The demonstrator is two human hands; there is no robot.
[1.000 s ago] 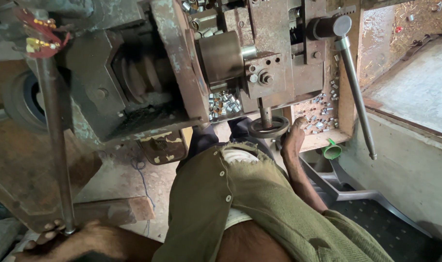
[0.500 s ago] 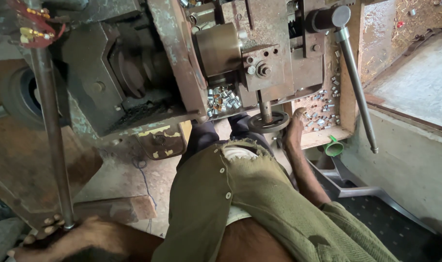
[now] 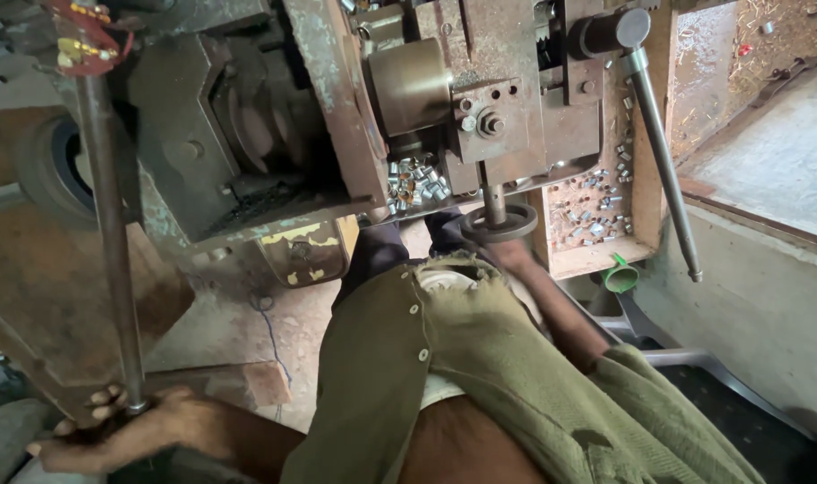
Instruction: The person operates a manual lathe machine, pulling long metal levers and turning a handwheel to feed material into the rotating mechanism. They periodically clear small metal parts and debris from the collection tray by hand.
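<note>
The big rusty machine (image 3: 354, 116) filled the top of the view. The left hand (image 3: 126, 430) was wrapped around the bottom end of a long metal rod (image 3: 103, 233) that came down from the machine's left side. The right hand (image 3: 509, 255) reached up to a small round wheel (image 3: 498, 222) under the machine. Little shiny metal pieces (image 3: 415, 179) lay in a pile on the machine, just left of the wheel. A long silver handle (image 3: 664, 170) hung down on the machine's right side.
</note>
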